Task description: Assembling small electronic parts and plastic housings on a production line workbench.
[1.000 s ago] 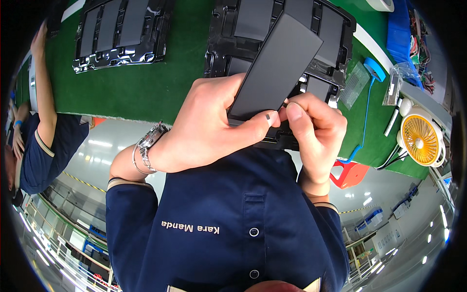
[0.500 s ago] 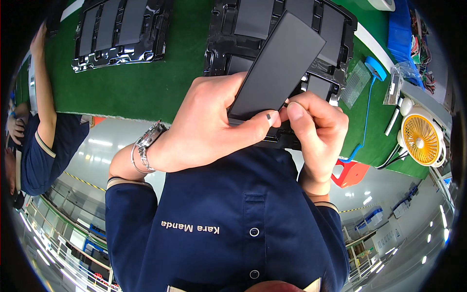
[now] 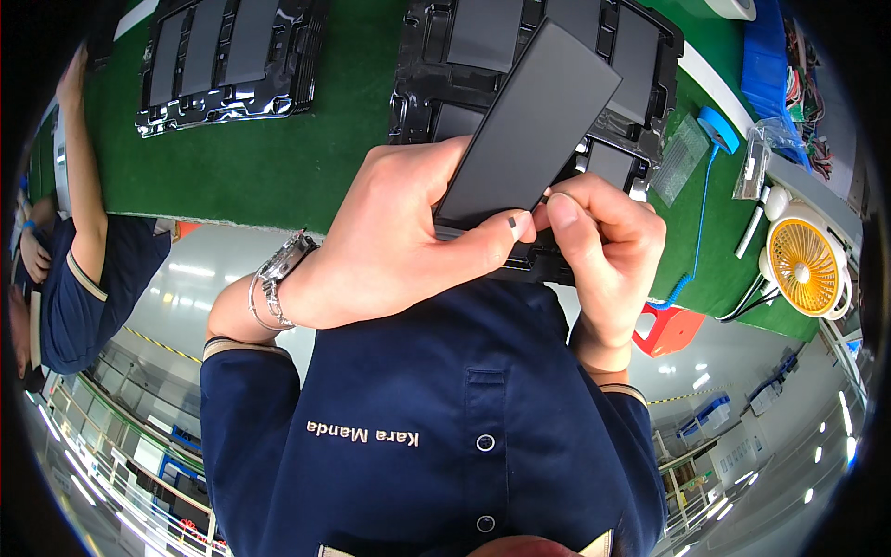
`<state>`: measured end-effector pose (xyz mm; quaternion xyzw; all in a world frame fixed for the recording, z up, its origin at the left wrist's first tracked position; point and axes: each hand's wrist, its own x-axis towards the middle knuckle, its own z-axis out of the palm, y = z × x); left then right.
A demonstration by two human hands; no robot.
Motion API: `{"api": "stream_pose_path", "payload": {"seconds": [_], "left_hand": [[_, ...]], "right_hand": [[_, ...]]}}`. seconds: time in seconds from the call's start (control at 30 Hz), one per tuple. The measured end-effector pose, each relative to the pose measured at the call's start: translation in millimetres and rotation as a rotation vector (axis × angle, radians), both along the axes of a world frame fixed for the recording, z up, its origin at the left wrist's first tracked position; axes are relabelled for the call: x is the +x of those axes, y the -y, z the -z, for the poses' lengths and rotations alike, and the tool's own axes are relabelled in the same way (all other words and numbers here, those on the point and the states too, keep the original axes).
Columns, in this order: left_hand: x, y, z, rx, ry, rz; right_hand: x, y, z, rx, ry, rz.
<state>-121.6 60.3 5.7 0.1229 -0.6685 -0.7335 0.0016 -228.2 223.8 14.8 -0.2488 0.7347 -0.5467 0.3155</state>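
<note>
The left hand clamped a flat dark-grey rectangular panel; the right hand, fingertips together, apparently worked at its edge; the next move probably needed steadiness.

close, downward head-worn view

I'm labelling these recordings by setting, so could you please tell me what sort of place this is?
Probably a factory assembly area: black trays hold flat dark pieces on a green bench, wires show at a blue bin, and a co-worker wears a matching navy shirt.
</note>
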Motion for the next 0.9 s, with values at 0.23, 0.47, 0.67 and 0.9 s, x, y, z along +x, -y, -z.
{"api": "stream_pose_path", "payload": {"seconds": [0.23,0.47,0.67,0.9], "left_hand": [[1.2,0.0,0.1,-0.042,-0.009,-0.001],[3.9,0.3,2.0,0.178,0.086,0.011],[5.0,4.9,8.0,-0.334,-0.025,0.280],[22.5,23.2,6.2,-0.971,-0.210,0.291]], "right_hand": [[-0.9,-1.6,-0.3,0.104,-0.087,-0.011],[-15.2,-2.5,-2.8,-0.002,-0.069,0.171],[-22.2,5.1,-8.9,-0.064,-0.024,0.027],[-42.9,-10.8,5.7,0.159,-0.197,-0.068]]}}
